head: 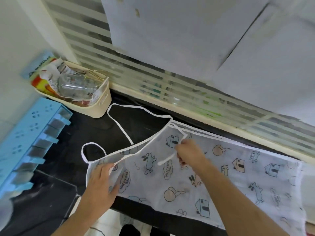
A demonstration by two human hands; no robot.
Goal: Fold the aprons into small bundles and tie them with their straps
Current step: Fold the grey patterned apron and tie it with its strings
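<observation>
One apron (pixel 213 176) of thin white cloth, printed with houses, rabbits and balloons, lies spread flat across the dark tabletop (pixel 71 160), reaching from the middle of the scene out to the right edge, its near hem hanging just over the tabletop's near edge. Behind it, along the far side, runs a window with pale slatted blinds (pixel 95 53), partly covered by large white sheets (pixel 196 40). At the left stands a light-blue plastic rack (pixel 29 142) with a row of slots. Just far of the rack and left of the apron sits a cream basket (pixel 102 106) holding a clear glass jar (pixel 75 86) and crumpled packets. A white neck strap (pixel 117 121) runs in a wide loop over the bare tabletop between the basket and the apron's bib, and a smaller white loop (pixel 85 150) lies at the bib's left corner. The left hand (pixel 100 183) lies flat on the near-left corner of the apron, fingers straight and close together, pressing the cloth down. The right hand (pixel 189 154), over the middle of the apron, has its fingers curled and pinched on a white tie strap (pixel 167 159), which runs from the apron's far edge down through the fingers, its loose end lying on the cloth.
</observation>
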